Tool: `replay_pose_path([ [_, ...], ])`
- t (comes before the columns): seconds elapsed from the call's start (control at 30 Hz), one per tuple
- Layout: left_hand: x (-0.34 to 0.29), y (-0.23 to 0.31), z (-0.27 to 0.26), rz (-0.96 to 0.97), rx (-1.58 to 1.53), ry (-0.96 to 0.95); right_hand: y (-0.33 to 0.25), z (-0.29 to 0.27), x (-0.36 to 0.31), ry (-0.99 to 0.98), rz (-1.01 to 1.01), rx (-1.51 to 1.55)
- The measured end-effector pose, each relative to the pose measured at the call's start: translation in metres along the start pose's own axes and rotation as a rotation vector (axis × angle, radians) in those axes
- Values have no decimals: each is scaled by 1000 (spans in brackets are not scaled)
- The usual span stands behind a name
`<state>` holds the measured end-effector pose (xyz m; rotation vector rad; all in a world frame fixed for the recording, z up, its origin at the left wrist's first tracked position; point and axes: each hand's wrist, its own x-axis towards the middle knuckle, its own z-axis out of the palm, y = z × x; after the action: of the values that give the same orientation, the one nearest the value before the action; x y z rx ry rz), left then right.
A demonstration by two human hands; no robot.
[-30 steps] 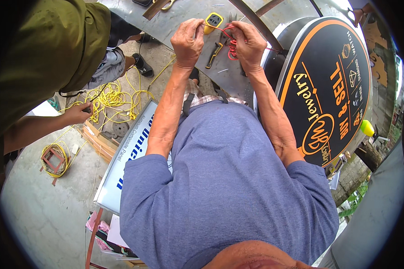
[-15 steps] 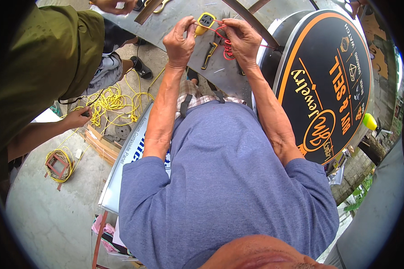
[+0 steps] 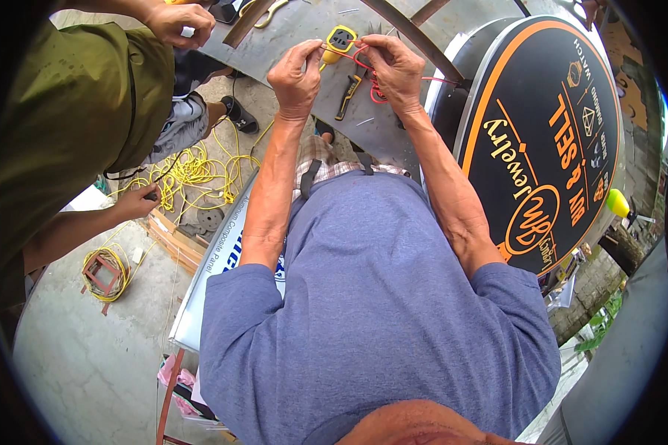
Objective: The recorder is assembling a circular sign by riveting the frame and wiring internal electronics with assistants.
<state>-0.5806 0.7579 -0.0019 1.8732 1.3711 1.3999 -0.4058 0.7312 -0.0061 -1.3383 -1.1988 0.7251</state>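
Note:
My left hand [image 3: 297,78] pinches one part of a thin red wire [image 3: 339,52] between thumb and fingertips. Opposite it, my right hand [image 3: 395,70] pinches the wire too, so a short stretch spans between them. Loops of the same red wire hang beneath my right hand, and a strand runs right towards the round sign [image 3: 490,156]. Just beyond the wire, a yellow extension socket [image 3: 341,38] lies on the grey metal table [image 3: 371,133]. Pliers with yellow-and-black handles [image 3: 347,96] rest below it, partly hidden by my right hand.
At the left stands another person in a green shirt [image 3: 89,96], one hand [image 3: 182,24] near the table. Tangled yellow cord [image 3: 193,178] covers the floor there. A curved metal bar [image 3: 416,37] crosses above the table. Scissors [image 3: 271,13] lie at the far edge.
Both my hands hold the wire in nearly the same place. The other person's far hand has come further into view, beside the table's edge.

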Motion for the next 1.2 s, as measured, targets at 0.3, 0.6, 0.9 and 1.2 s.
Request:
replay_pose_path([
  [0.3,2,-1,0,-9,-41,13,-3,0,2,-66,-10,-153],
  [0.6,5,-1,1,-26,-70,5,-8,2,3,-75,-187,-302],
  [0.9,11,-3,3,63,17,-37,0,4,5,-118,-290,-364],
  [1.2,15,-4,7,70,7,-66,6,3,5,-134,-333,-407],
])
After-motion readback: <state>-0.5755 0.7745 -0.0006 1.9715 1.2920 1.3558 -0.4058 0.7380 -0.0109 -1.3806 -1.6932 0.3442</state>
